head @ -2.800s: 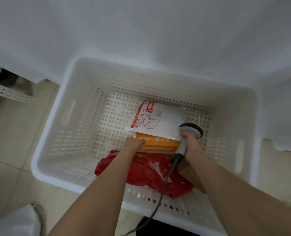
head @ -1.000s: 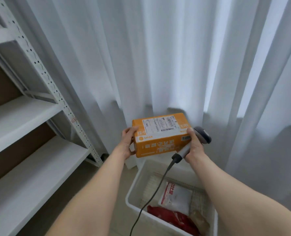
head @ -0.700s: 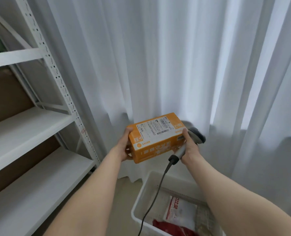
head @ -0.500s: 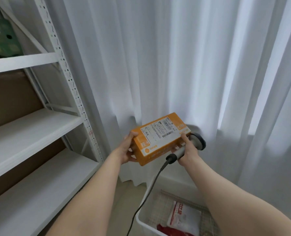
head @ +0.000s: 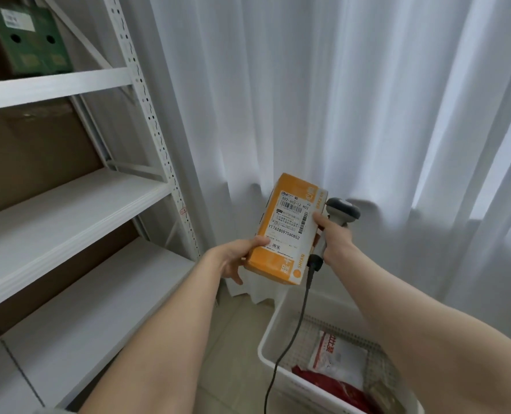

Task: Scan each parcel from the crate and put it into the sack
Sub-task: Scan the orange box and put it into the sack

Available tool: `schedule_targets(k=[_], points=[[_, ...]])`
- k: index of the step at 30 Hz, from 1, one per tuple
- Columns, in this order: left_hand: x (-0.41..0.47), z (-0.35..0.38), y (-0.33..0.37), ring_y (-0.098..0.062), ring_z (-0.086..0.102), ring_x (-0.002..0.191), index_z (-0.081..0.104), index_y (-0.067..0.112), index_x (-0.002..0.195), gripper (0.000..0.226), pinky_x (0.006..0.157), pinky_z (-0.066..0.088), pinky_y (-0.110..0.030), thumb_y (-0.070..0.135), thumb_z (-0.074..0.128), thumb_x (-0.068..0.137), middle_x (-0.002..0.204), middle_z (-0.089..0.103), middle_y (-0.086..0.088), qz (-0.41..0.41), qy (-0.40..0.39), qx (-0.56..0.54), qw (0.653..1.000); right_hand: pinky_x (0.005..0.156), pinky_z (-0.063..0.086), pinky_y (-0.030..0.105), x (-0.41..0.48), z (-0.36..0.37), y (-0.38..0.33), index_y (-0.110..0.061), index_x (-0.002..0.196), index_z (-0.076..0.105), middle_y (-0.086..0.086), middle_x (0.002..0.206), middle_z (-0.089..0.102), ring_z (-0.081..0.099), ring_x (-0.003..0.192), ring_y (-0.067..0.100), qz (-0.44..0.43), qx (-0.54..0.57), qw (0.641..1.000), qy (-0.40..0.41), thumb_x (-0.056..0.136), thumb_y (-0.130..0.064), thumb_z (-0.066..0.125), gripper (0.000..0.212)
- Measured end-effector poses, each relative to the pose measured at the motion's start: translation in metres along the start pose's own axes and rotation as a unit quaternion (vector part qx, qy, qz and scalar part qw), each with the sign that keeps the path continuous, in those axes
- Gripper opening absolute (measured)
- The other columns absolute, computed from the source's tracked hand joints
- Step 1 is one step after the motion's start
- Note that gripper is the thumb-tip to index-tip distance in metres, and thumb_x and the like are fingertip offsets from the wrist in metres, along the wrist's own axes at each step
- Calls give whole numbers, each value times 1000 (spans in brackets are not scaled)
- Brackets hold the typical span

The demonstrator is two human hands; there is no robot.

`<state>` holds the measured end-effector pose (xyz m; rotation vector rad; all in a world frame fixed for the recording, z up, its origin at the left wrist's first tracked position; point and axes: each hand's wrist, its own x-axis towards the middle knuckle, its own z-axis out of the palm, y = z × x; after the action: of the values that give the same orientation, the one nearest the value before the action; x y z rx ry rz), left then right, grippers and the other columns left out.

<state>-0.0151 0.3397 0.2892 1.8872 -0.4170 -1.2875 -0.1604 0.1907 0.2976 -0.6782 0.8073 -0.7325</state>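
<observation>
Orange box (head: 287,234): held in the air between both hands, in front of the white curtain (head: 352,100) and above the near-left end of the crate (head: 273,364).
Long axis: stood on end, from the low near end by the wrists up to the far end at the curtain, top leaning slightly right.
Facing: broad face with the shipping label (head: 290,222) turned to the camera, print reading upright, barcodes in the label's upper half.
Left hand (head: 233,259): grips the box's lower left corner, thumb laid on the labelled face, fingers curled beneath.
Right hand (head: 336,239): wrapped round the handle of the scanner (head: 343,209), one fingertip stretched out and pressing the label's right edge.
Scanner: grey head just beside the box's upper right corner, partly behind it; dark cable (head: 293,333) hanging down past the crate rim.
Crate: on the tiled floor (head: 233,354), holding a white pouch (head: 340,360) with red print and a red bag (head: 334,392) touching it on the near side.
Left side: white shelf rack (head: 69,201), green carton (head: 28,40) on an upper shelf.
</observation>
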Motion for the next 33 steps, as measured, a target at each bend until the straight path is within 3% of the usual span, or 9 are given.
schedule_targets(k=[2,4,6,9,14,17,23,33], points=[[3,2,-6,-25,53,120,47,16,135,71,101,44,-52,50,70,77,128,59,-6,10,8,-20,1000,87,55,55,2,0,2,-10,125,51,14,110,71,70,95,33,8,-20,1000,-3,85,-6,70,45],[7,7,-13,-24,62,105,53,18,128,61,90,54,-46,47,71,78,114,65,-7,24,32,-76,996,75,59,44,2,2,3,-10,114,56,9,96,71,71,81,27,22,-37,999,4,86,-12,72,33],[10,13,-21,-25,63,97,51,21,129,59,83,57,-44,46,70,79,108,65,-6,38,71,-107,991,58,52,31,2,5,5,-10,100,57,5,79,60,59,63,18,9,-84,996,22,86,-18,73,22],[17,20,-33,-27,63,96,43,28,136,64,79,56,-45,44,71,80,111,63,-5,54,113,-139,982,46,41,25,0,8,6,-9,88,58,4,65,53,47,46,13,23,-126,992,-17,88,-19,68,15],[26,22,-44,-30,60,103,36,31,141,74,85,54,-51,42,74,78,119,59,-6,55,155,-167,972,43,43,20,-13,16,5,-9,95,57,2,59,52,47,42,11,120,-173,966,-147,88,-19,62,13],[29,21,-46,-28,60,96,34,31,143,77,72,55,-44,42,74,78,122,58,-8,56,166,-186,967,42,44,19,-17,21,4,-8,91,56,2,55,53,48,40,10,141,-198,955,-170,87,-18,61,12],[34,11,-54,-29,58,97,35,28,142,76,81,54,-49,43,73,79,120,57,-9,51,175,-194,964,43,44,18,-18,30,1,-10,83,54,1,53,54,47,40,10,160,-227,941,-192,86,-17,60,9],[36,-12,-67,-27,60,89,36,28,140,73,78,56,-48,43,73,78,113,58,-7,49,156,-201,966,42,44,19,-28,46,14,-11,81,53,1,54,55,47,39,10,149,-252,939,-178,84,-16,60,10]])
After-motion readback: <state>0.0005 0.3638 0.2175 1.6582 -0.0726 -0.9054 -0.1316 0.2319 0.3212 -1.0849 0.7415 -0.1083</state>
